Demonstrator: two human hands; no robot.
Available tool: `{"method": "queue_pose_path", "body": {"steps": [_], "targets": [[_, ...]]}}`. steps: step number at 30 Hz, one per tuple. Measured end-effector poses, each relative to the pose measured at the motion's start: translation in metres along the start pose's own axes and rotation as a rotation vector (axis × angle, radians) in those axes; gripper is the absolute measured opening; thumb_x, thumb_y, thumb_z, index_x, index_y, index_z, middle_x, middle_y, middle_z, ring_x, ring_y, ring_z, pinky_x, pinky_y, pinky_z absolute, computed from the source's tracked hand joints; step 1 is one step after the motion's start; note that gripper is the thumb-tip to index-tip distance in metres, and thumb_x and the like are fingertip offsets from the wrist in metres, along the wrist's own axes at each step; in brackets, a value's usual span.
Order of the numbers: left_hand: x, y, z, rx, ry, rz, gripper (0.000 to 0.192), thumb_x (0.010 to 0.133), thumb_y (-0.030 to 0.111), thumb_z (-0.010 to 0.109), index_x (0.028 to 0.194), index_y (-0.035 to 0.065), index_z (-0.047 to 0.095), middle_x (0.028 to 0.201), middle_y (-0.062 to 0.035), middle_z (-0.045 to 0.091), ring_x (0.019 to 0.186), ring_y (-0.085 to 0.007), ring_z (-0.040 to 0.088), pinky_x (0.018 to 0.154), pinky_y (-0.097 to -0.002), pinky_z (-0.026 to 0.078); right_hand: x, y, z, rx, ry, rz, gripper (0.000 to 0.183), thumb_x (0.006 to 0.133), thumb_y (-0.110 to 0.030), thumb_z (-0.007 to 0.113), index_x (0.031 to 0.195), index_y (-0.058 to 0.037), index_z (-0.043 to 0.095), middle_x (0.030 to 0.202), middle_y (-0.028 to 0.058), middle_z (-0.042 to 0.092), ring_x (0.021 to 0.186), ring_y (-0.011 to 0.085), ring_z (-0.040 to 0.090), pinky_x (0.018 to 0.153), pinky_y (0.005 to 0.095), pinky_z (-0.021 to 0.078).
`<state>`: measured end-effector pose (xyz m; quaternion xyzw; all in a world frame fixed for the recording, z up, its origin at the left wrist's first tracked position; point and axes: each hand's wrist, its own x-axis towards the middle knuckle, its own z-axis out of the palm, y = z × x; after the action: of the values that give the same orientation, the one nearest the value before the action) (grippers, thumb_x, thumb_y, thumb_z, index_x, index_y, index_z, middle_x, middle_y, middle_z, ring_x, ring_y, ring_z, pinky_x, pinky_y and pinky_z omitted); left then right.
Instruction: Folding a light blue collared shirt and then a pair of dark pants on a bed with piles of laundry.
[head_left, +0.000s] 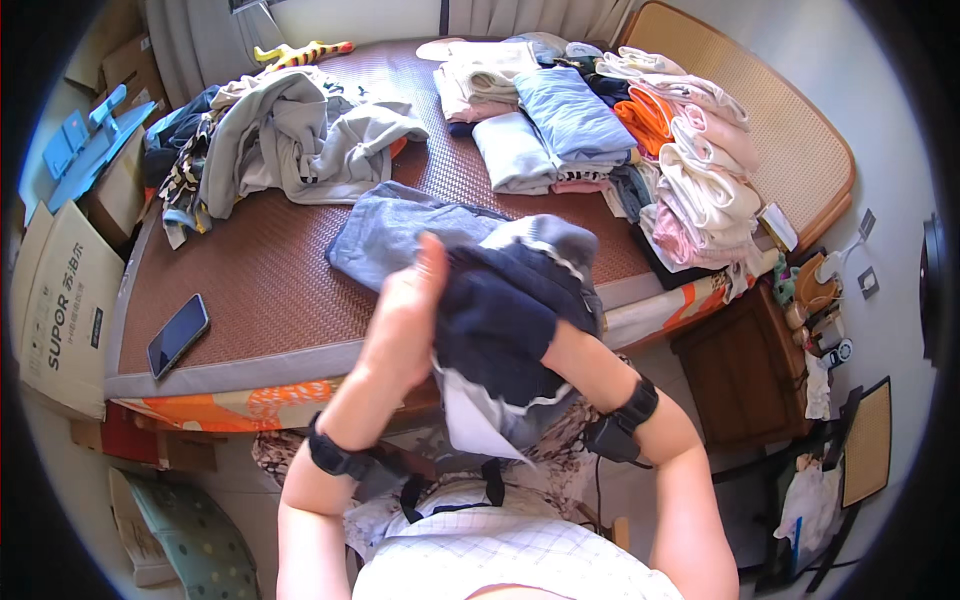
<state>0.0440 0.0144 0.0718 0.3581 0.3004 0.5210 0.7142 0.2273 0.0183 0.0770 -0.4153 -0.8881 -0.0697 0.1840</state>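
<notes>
A dark navy garment (487, 315) with grey cloth and white edging is bunched up in front of me, over the bed's near edge. My left hand (409, 322) holds its left side, thumb pointing up and fingers hidden by the cloth; the hand is slightly blurred. My right hand (559, 349) reaches inside the garment, so only the wrist shows and its fingers are covered. White cloth (480, 420) hangs down below the bundle. Just behind it, a blue-grey garment (390, 232) lies on the brown woven mat (262, 262).
Folded clothes (574, 112) stand in stacks at the back right, beside a taller pile (705, 172). A loose grey heap (300, 142) lies at the back left. Near the left front edge rests a phone (178, 335). Cardboard boxes (67, 315) flank the bed; a wooden cabinet (742, 367) stands right.
</notes>
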Motion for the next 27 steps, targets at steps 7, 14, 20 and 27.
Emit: {"method": "queue_pose_path", "body": {"steps": [7, 14, 20, 27], "targets": [[0.003, 0.009, -0.059, -0.137, 0.268, 0.043, 0.047, 0.098, 0.046, 0.046, 0.110, 0.0035, 0.061, 0.102, -0.0085, 0.068, 0.087, -0.0175, 0.067, 0.075, -0.0310, 0.054, -0.042, -0.008, -0.025, 0.773, 0.000, -0.025, 0.031, 0.087, -0.020, 0.059, 0.114, -0.0051, 0.064, 0.116, 0.0154, 0.062, 0.108, 0.0298, 0.058, 0.095, 0.0393, 0.0419], [-0.028, 0.013, -0.094, 0.416, 0.293, 0.110, 0.028, 0.101, 0.027, 0.048, 0.104, 0.0034, 0.062, 0.093, -0.0057, 0.068, 0.079, -0.0166, 0.064, 0.078, -0.0256, 0.048, -0.036, -0.011, -0.055, 1.471, -0.177, -0.230, 0.013, 0.085, -0.006, 0.062, 0.094, 0.0036, 0.066, 0.088, 0.0163, 0.065, 0.083, 0.0207, 0.064, 0.077, 0.0301, 0.0480], [-0.046, 0.061, 0.004, 1.248, -0.338, 0.722, 0.031, 0.086, 0.014, 0.065, 0.114, 0.0003, 0.062, 0.112, -0.0132, 0.062, 0.106, -0.0277, 0.057, 0.093, -0.0393, 0.044, -0.032, -0.024, -0.045, 1.322, -0.564, -0.409, 0.015, 0.076, -0.005, 0.063, 0.068, 0.0018, 0.053, 0.056, 0.0135, 0.048, 0.050, 0.0279, 0.048, 0.051, 0.0357, 0.0403], [-0.047, 0.013, -0.007, 1.139, -0.827, 0.145, 0.036, 0.090, 0.018, 0.061, 0.120, -0.0027, 0.057, 0.116, -0.0195, 0.059, 0.103, -0.0349, 0.059, 0.087, -0.0400, 0.048, -0.026, -0.015, -0.072, 1.292, -0.367, -0.421, 0.014, 0.073, -0.005, 0.066, 0.070, 0.0000, 0.054, 0.057, 0.0139, 0.048, 0.053, 0.0331, 0.050, 0.051, 0.0375, 0.0397]]}}
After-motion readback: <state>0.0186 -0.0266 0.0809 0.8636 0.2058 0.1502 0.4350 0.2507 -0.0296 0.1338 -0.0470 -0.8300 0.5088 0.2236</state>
